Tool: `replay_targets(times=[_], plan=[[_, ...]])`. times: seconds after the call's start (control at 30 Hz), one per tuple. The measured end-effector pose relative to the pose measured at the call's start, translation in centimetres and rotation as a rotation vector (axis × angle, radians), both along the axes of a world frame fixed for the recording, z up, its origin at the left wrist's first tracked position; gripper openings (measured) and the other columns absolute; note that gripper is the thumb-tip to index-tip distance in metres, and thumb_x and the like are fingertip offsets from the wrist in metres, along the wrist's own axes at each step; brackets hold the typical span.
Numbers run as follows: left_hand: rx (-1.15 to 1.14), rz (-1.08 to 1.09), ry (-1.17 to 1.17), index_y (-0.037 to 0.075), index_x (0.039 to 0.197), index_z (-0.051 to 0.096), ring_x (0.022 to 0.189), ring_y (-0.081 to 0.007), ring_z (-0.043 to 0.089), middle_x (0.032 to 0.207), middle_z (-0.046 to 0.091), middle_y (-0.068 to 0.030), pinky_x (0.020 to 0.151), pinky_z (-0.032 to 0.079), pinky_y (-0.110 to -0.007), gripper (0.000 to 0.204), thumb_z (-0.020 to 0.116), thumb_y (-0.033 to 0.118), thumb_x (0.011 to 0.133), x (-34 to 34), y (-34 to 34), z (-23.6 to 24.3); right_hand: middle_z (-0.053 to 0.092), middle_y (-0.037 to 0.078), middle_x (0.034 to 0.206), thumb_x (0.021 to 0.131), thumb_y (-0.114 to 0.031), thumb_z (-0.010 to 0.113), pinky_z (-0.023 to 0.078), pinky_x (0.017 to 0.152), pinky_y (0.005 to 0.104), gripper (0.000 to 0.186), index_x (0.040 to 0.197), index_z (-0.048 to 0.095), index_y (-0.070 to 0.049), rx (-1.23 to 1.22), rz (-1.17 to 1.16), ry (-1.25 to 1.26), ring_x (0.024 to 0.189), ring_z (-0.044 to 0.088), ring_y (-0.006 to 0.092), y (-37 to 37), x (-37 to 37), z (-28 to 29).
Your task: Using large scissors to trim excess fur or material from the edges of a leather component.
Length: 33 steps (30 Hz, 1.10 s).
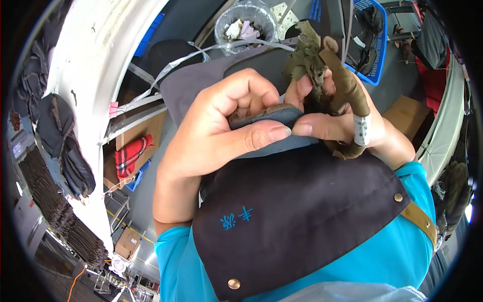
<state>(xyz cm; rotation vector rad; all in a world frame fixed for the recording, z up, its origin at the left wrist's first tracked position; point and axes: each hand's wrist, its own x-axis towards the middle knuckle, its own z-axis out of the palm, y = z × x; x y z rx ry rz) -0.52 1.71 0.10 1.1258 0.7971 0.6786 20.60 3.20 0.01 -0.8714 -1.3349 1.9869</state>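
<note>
Fabric piece (282,117) apparently between hands (216,118) (341,127)

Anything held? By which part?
A grey piece with a fuzzy edge: the left hand holds its left part between thumb and fingers; the right hand pinches its right end. Whether it also holds the olive cloth can't be told.

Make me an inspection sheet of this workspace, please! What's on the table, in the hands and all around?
Surface: long white table with dark fabric pieces on it.
Job's things: grey ribbed fabric piece, fuzzy inside.
Clutter: ragged olive fabric scraps by the right hand; round bin lined with clear plastic, holding pale scraps.
Hands: left hand and right hand both grip the grey piece.
Cables: thin orange cord, lower left.
Surroundings: blue plastic basket, red plaid cloth, brown cardboard box.
</note>
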Motion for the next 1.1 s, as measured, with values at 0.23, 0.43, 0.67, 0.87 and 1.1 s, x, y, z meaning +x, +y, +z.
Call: replay_targets(times=[0.23, 0.43, 0.67, 0.87, 1.1], plan=[[0.418, 0.288, 0.187, -0.001, 0.083, 0.063, 0.057, -0.0093, 0.050, 0.068, 0.058, -0.0048, 0.053, 0.038, -0.022, 0.015, 0.071, 0.006, 0.071, 1.3, -1.1, 0.8, 0.058, 0.003, 0.079, 0.070, -0.002, 0.073, 0.045, 0.065, 0.0231, 0.031, 0.089, 0.049, -0.004, 0.006, -0.097, -0.064, 0.071, 0.054, 0.0079, 0.0, 0.3, 0.5], [0.447, 0.230, 0.299, -0.002, 0.080, 0.064, 0.057, -0.0096, 0.046, 0.066, 0.056, -0.0047, 0.052, 0.032, -0.022, 0.016, 0.070, 0.004, 0.067, 1.2, -1.4, 1.6, 0.056, 0.001, 0.079, 0.070, -0.004, 0.075, 0.043, 0.063, 0.0201, 0.029, 0.088, 0.052, -0.003, 0.056, -0.062, -0.256, 0.070, 0.052, 0.0053, 0.8, 2.1, 1.7], [0.501, 0.181, 0.258, -0.002, 0.077, 0.063, 0.053, -0.0101, 0.044, 0.060, 0.054, -0.0039, 0.048, 0.030, -0.022, 0.019, 0.070, 0.001, 0.059, 1.0, -1.3, 1.0, 0.043, 0.002, 0.062, 0.046, -0.028, 0.086, 0.033, 0.053, 0.0268, 0.053, 0.075, 0.053, 0.000, 0.682, 0.320, -0.560, 0.057, 0.040, 0.0154, 3.7, 6.3, 2.2], [0.462, 0.133, 0.226, -0.002, 0.075, 0.064, 0.052, -0.0096, 0.044, 0.060, 0.053, -0.0034, 0.046, 0.029, -0.022, 0.018, 0.069, 0.002, 0.058, 1.3, -1.1, 1.0, 0.043, 0.010, 0.058, 0.048, -0.021, 0.076, 0.033, 0.055, 0.0328, 0.038, 0.070, 0.051, 0.000, 0.997, 0.432, -0.703, 0.055, 0.043, 0.0286, 3.6, 6.7, 3.0], [0.434, 0.144, 0.228, -0.002, 0.075, 0.064, 0.052, -0.0094, 0.043, 0.060, 0.053, -0.0034, 0.046, 0.029, -0.022, 0.018, 0.069, 0.004, 0.059, 1.3, -1.5, 0.9, 0.044, 0.010, 0.058, 0.050, -0.020, 0.074, 0.032, 0.055, 0.0338, 0.036, 0.071, 0.051, 0.000, 1.080, 0.413, -0.773, 0.057, 0.046, 0.0282, 3.1, 6.8, 2.9]])
